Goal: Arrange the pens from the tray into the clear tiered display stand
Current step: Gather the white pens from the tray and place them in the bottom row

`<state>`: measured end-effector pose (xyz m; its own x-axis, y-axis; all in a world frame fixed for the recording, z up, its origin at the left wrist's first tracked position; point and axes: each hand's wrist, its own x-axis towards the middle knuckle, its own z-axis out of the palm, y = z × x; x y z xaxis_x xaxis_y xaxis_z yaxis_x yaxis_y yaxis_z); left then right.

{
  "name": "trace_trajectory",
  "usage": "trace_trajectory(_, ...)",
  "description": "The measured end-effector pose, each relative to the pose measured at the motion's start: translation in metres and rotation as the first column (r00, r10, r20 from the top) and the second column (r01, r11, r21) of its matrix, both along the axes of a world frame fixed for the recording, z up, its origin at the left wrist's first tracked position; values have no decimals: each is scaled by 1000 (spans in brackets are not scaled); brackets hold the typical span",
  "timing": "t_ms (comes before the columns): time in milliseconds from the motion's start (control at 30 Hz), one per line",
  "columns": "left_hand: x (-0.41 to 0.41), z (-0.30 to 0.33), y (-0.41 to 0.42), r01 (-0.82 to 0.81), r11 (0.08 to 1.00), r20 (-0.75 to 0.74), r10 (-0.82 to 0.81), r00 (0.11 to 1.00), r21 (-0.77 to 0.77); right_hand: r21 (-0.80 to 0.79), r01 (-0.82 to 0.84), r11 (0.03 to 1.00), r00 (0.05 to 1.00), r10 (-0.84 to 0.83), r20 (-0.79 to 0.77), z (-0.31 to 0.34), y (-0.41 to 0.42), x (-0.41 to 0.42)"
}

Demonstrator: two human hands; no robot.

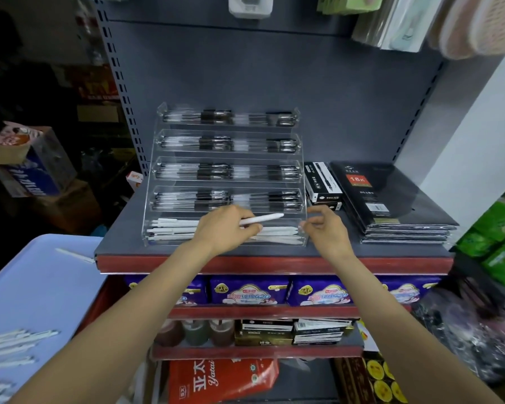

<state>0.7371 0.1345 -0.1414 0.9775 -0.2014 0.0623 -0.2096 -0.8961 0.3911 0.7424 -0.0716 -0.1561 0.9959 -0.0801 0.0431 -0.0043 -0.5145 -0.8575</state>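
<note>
Overhead, left hand (222,227) holds a slim white pen (263,218) level.

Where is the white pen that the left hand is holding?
The white pen is centre frame in the left hand, above the bottom tier of the clear display stand.

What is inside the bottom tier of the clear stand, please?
White pens lie flat along the bottom tier. The left hand, holding one more pen, covers the middle, so what lies there cannot be seen.
</note>
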Motion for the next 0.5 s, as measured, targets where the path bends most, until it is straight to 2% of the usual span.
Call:
trace_trajectory(100,2,0,-5,63,997,-25,-64,998,-36,19,9,1000,1000,-9,26,2,-1,0)
trace_trajectory(200,10,-6,-10,138,990,-15,-138,990,-10,21,7,1000,1000,-7,16,3,-1,1)
trace_trajectory(333,17,-16,-16,138,990,8,-138,990,-26,18,8,1000,1000,-8,13,2,-2,2)
trace_trajectory(500,26,-21,-24,153,987,76,-156,985,53,4,0,1000,1000,0,-3,-1,-2,2)
